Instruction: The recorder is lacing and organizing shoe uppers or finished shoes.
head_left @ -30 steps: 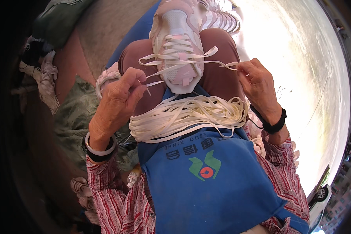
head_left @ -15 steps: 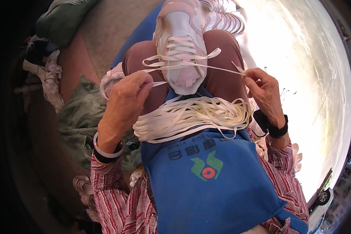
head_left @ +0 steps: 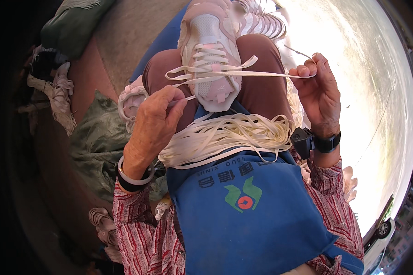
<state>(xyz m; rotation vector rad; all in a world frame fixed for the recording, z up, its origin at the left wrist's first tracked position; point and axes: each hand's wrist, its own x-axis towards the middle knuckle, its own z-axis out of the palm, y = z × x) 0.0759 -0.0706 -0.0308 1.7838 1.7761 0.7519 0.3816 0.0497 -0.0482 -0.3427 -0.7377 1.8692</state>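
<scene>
A pink and white sneaker (head_left: 211, 55) rests between my knees, its heel toward me, with a white shoelace (head_left: 261, 74) threaded through its eyelets and a bow loop on each side. My right hand (head_left: 320, 94) is raised to the right and pinches one lace end, drawing it taut. My left hand (head_left: 156, 121) is closed on the other lace part beside the shoe's heel; a short tip pokes out past its fingers. On my lap, over the blue apron (head_left: 248, 229), lies a thick bundle of loose white laces (head_left: 229, 135).
Another pink and white shoe (head_left: 132, 101) sits left of my knee. Beyond the held sneaker is a row of stacked shoes (head_left: 261, 20). Green cloth (head_left: 98, 137) and a heap of pale laces (head_left: 59, 91) lie to the left. A small bottle (head_left: 162, 207) is by my left sleeve.
My right hand has moved up and outward to the right, pulling its lace straighter. My left hand has shifted slightly right, toward the shoe, still gripping.
</scene>
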